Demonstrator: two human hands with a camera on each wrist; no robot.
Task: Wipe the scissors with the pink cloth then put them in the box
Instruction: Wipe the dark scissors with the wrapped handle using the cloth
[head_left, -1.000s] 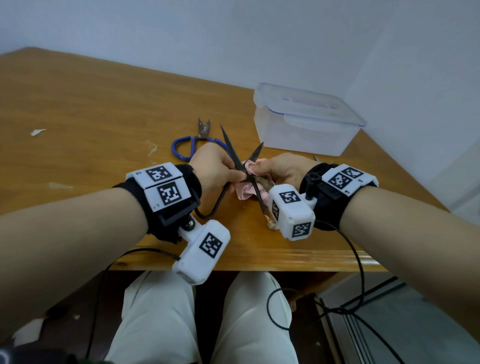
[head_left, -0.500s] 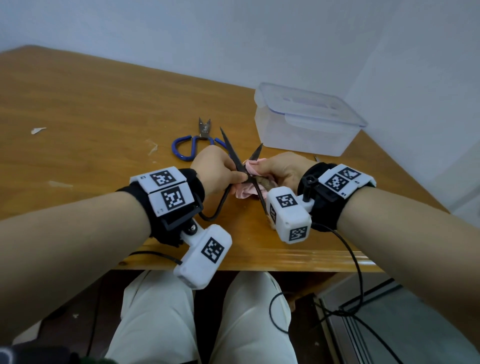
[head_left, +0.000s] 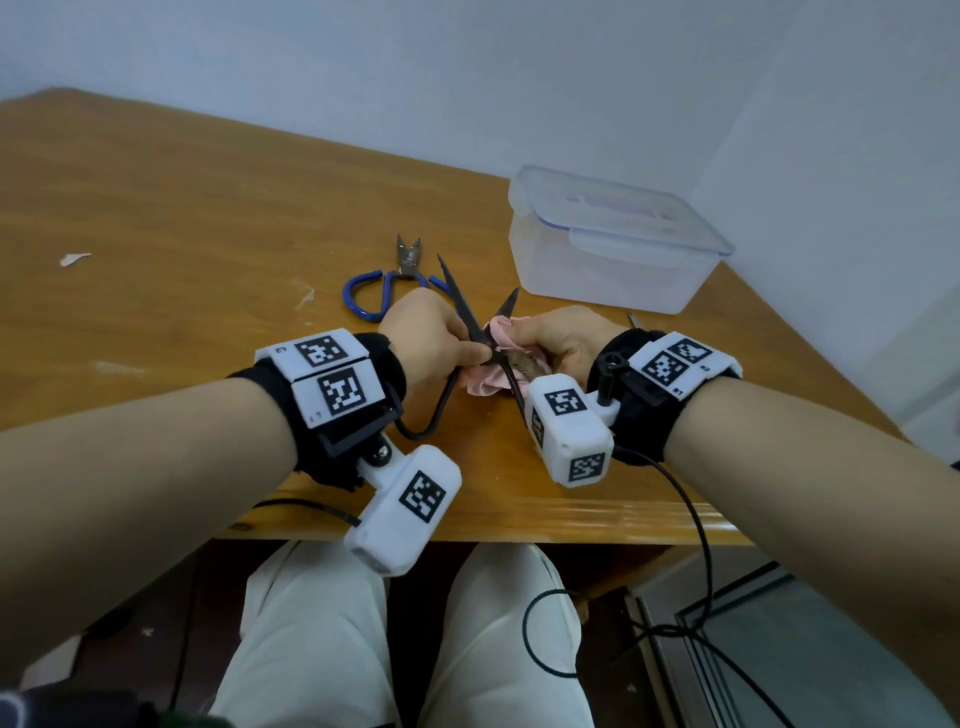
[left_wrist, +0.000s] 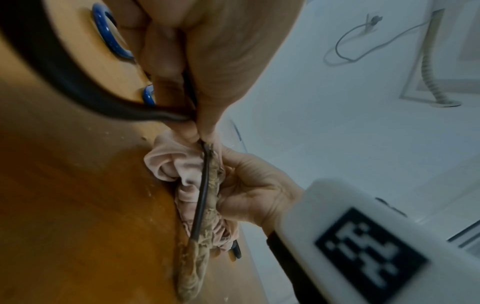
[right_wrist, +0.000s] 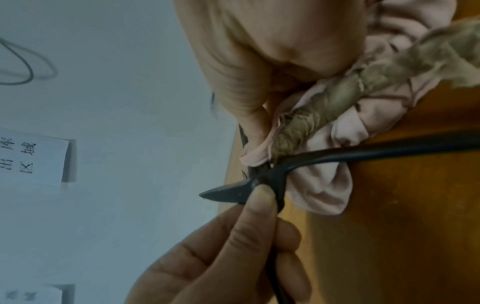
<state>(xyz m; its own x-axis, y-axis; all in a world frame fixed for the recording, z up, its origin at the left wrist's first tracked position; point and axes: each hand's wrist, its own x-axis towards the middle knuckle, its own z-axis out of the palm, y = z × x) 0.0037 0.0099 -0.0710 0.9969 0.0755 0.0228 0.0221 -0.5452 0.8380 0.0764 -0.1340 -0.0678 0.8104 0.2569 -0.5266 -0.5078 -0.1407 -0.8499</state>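
**Both hands on the black scissors, cloth bunched at the handle**

Left hand (head_left: 434, 340) curled, thumb and fingertips pinching the black scissors (head_left: 470, 332) at the pivot, wrist low over the wooden table (head_left: 182, 249). Blades spread in a V, tips rising toward the clear box (head_left: 613, 244); one bare dark handle loop curving back beneath the left wrist. In the right wrist view, left thumb (right_wrist: 261, 197) pressed flat on the pivot, one short blade tip poking out past it.

Right hand (head_left: 558, 340) closed around the pink cloth (head_left: 491, 382), holding it bunched against the other handle arm, the one wrapped in frayed tan fibre. In the left wrist view, pink cloth (left_wrist: 176, 164) crumpled between right palm and table, dark handle rod running across it.

Scissors held just above the table, nearer the person than the clear box, well short of it and not inside. Lid on the box, closed. Blue-handled scissors (head_left: 384, 288) flat on the table beside the box, just behind the left hand.
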